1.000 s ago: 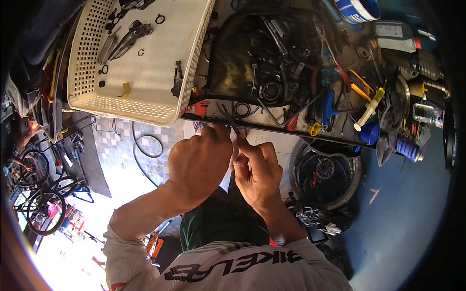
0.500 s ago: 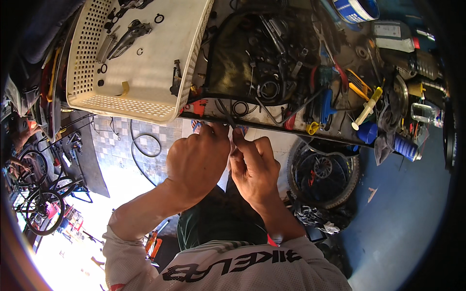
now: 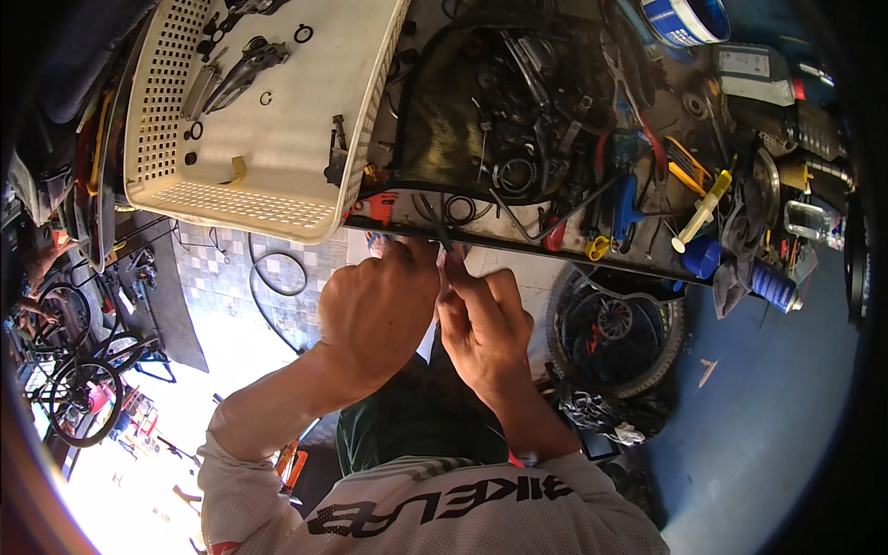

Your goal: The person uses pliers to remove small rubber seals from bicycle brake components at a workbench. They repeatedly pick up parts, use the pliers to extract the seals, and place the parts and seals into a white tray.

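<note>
The person's right hand pinches a slim dark strip at the near edge of the table, its long axis slanting away and leftward, the far tip over the tabletop. Alongside, the left hand bends inward; its fingertips are hidden, so its hold cannot be told. A cream basket juts past the near edge, leftward; a blue tub bears printing; bold dark lettering crosses the pale shirt.
</note>
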Action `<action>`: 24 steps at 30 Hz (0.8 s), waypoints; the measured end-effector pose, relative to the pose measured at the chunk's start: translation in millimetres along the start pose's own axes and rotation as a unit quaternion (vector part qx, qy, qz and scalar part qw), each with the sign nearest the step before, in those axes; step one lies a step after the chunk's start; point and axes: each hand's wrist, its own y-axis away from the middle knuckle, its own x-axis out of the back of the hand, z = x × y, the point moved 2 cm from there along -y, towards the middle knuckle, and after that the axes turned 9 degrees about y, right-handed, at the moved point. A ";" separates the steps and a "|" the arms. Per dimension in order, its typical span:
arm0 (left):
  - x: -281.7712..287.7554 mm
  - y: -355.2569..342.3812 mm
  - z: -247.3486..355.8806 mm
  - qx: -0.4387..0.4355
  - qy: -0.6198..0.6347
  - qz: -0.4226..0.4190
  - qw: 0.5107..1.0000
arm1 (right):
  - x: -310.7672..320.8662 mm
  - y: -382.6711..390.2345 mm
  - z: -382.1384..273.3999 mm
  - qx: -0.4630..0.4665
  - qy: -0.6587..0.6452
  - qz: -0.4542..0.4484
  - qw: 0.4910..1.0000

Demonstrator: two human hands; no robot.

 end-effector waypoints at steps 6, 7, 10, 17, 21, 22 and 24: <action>-0.9 -0.6 -0.2 0.010 0.007 -0.011 1.000 | 1.0 2.6 -2.2 0.005 -0.029 0.044 0.999; -2.3 -0.8 -0.2 0.025 0.009 -0.030 0.999 | -0.7 2.6 -1.5 -0.011 -0.019 0.009 1.000; -0.9 1.3 -1.0 0.028 0.007 -0.022 0.999 | -0.1 2.7 0.3 -0.014 -0.004 -0.018 1.000; -0.8 -0.3 -2.0 0.012 0.042 -0.026 0.999 | -1.1 2.1 -2.2 -0.007 -0.028 0.017 0.999; 1.3 1.3 -1.6 0.004 0.031 -0.014 0.999 | -2.4 5.2 -0.6 -0.067 -0.022 -0.079 0.994; 2.1 1.1 -2.0 -0.013 0.018 -0.006 1.000 | -1.1 5.1 -2.6 -0.037 -0.023 -0.046 0.998; 0.5 0.6 -3.5 -0.015 0.031 -0.017 0.999 | -0.7 3.4 -6.0 0.003 -0.035 0.016 0.999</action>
